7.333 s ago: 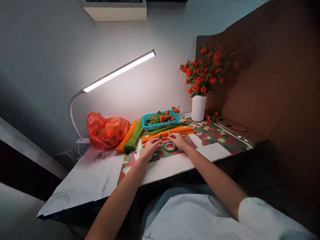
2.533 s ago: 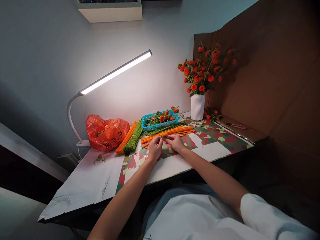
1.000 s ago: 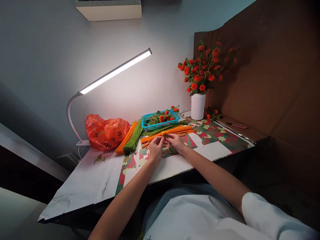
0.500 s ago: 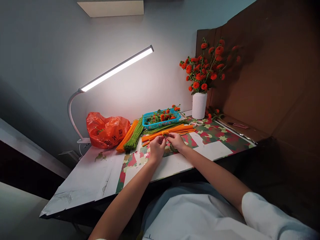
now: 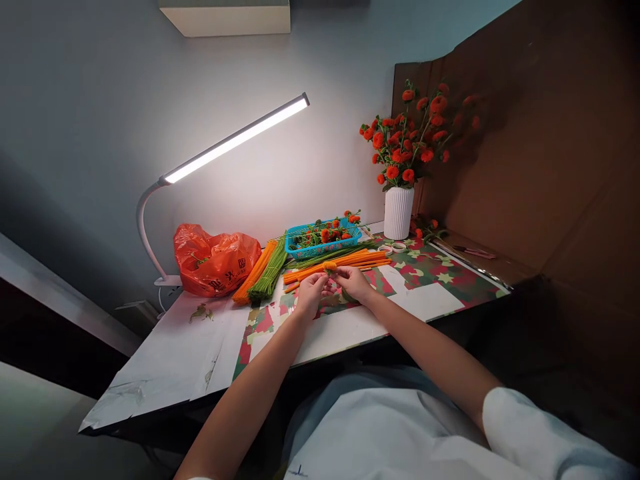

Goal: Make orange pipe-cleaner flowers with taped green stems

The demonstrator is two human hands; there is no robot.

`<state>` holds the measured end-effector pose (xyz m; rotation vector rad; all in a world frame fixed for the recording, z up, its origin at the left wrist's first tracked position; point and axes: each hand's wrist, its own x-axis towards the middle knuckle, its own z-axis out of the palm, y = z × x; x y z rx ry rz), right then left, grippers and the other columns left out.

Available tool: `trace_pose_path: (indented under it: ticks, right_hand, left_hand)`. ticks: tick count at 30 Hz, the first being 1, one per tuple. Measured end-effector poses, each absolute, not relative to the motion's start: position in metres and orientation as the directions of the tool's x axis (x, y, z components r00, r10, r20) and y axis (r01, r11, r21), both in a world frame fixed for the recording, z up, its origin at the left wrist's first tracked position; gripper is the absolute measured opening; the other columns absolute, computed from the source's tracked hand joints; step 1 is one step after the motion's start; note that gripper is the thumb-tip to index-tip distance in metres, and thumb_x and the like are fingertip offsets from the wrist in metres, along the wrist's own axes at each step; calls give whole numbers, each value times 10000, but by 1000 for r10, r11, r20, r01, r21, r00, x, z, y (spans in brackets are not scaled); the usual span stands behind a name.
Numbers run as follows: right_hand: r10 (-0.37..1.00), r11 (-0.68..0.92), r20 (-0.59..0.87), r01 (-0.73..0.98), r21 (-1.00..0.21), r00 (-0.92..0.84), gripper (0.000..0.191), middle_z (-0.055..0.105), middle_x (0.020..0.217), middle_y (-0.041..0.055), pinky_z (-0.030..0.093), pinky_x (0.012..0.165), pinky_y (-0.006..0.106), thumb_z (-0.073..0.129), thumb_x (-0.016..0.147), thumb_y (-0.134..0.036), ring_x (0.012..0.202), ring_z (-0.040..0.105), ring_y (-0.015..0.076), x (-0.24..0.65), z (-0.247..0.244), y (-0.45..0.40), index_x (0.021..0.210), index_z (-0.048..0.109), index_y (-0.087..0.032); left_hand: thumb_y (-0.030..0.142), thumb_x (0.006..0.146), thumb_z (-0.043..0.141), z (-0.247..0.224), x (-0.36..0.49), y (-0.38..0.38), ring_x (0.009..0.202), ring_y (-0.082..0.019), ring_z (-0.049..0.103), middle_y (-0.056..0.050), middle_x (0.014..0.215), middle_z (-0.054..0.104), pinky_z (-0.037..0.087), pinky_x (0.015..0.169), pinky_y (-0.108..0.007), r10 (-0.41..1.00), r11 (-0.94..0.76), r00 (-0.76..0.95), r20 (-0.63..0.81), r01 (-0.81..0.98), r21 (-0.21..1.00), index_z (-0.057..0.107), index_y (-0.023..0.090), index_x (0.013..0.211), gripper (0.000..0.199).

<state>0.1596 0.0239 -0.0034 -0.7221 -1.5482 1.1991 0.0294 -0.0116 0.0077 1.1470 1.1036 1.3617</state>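
Note:
A small orange pipe-cleaner flower [image 5: 330, 266] is pinched between my two hands, low over the table's middle. My left hand [image 5: 313, 293] grips it from the left, thumb and forefinger together near its base. From the right, my right hand [image 5: 354, 283] closes its fingertips on the flower's side. A bit of green shows below the flower, partly hidden by the fingers. Just behind my hands lie loose orange pipe cleaners [image 5: 367, 258], with green pipe cleaners [image 5: 327, 258] behind them.
A blue basket [image 5: 323, 250] of orange flowers stands behind. Orange and green bundles [image 5: 267, 280] and a red plastic bag [image 5: 215, 263] are left, beside a lit lamp [image 5: 240, 140]. A white vase [image 5: 399, 213] of flowers, scissors [image 5: 393, 247] and a cardboard wall [image 5: 540, 147] are right.
The fingers of my left hand have shifted slightly around the flower, the lower ones loosening. The flower stays in nearly the same place, and the view has tilted a little.

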Motion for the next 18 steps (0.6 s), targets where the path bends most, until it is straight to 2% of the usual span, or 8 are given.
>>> trace_pose_path:
  ticks: [5, 7, 9, 11, 14, 18]
  right_hand:
    - [897, 360, 361, -52, -931, -253, 330, 481, 535, -35, 324, 493, 224, 635, 681, -483, 511, 399, 90, 159, -5, 24, 671, 622, -153]
    - [896, 375, 376, -50, -926, -236, 328, 487, 546, -29, 326, 502, 230, 613, 694, -487, 521, 404, 98, 158, -5, 23, 671, 615, -160]
    - [890, 390, 392, -53, -919, -233, 336, 502, 566, -21, 338, 522, 237, 602, 698, -500, 542, 421, 107, 158, -5, 24, 678, 614, -165]
    - [882, 394, 396, -63, -917, -256, 360, 504, 576, -19, 343, 538, 239, 602, 692, -527, 555, 428, 109, 158, -5, 24, 672, 610, -167]
    - [870, 361, 368, -84, -929, -330, 421, 472, 568, -29, 329, 538, 234, 616, 668, -584, 552, 409, 100, 160, -2, 25, 641, 591, -164]
    - [878, 283, 289, -74, -956, -381, 496, 460, 591, -35, 298, 522, 224, 630, 645, -634, 549, 373, 83, 163, 3, 21, 734, 636, -146]
  left_hand:
    - [334, 671, 649, 3, 29, -12, 452, -122, 572, 28, 523, 567, 448, 452, -226, 949, -285, -90, 301, 154, 946, 565, 166, 694, 190]
    - [322, 679, 649, 3, 28, -11, 447, -118, 566, 28, 518, 564, 440, 446, -220, 948, -289, -87, 307, 172, 942, 562, 167, 685, 178]
    - [322, 691, 648, 6, 27, -10, 456, -113, 568, 22, 531, 563, 446, 452, -216, 980, -192, -39, 195, 58, 980, 549, 166, 676, 186]
    - [298, 703, 651, 10, 25, -10, 444, -91, 542, 24, 535, 541, 439, 440, -200, 999, -27, 34, 31, -113, 993, 533, 162, 668, 183]
    - [199, 740, 624, 17, 23, -10, 400, -43, 450, 48, 512, 456, 390, 388, -149, 975, 211, 134, -175, -341, 916, 506, 160, 656, 151]
    - [124, 808, 552, 22, 21, -14, 396, -15, 407, 66, 521, 394, 376, 386, -99, 924, 375, 270, -272, -494, 784, 487, 152, 671, 154]
